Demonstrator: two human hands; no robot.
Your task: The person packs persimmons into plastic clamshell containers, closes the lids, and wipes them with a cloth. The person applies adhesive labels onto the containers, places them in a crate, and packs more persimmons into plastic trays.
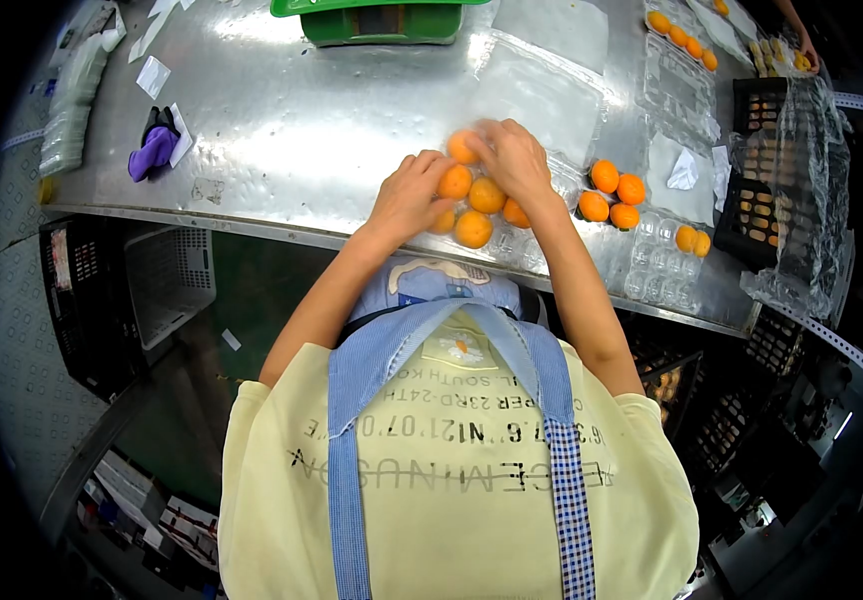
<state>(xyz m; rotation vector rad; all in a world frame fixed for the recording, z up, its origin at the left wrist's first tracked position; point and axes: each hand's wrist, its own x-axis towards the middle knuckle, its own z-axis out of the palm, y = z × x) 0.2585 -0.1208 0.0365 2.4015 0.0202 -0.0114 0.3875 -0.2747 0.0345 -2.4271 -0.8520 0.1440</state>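
Observation:
Several oranges (473, 229) sit clustered at the table's front edge, between my two hands. My left hand (412, 195) curls against the left side of the cluster, its fingertips on one orange (455, 181). On the far side, my right hand (514, 160) is slightly blurred, with thumb and fingers at another orange (464, 147). Clear plastic shows around the fruit, but its shape is largely hidden. To the right of my right hand, more oranges (605, 176) rest in clear plastic packaging.
Clear plastic trays (667, 262) lie at right, one holding two oranges. Black crates (752, 215) and another person's hand (809, 55) are beyond. A green device (382, 25) stands at the back. A purple-and-black bundle (155, 148) and stacked clear containers (77, 105) are left.

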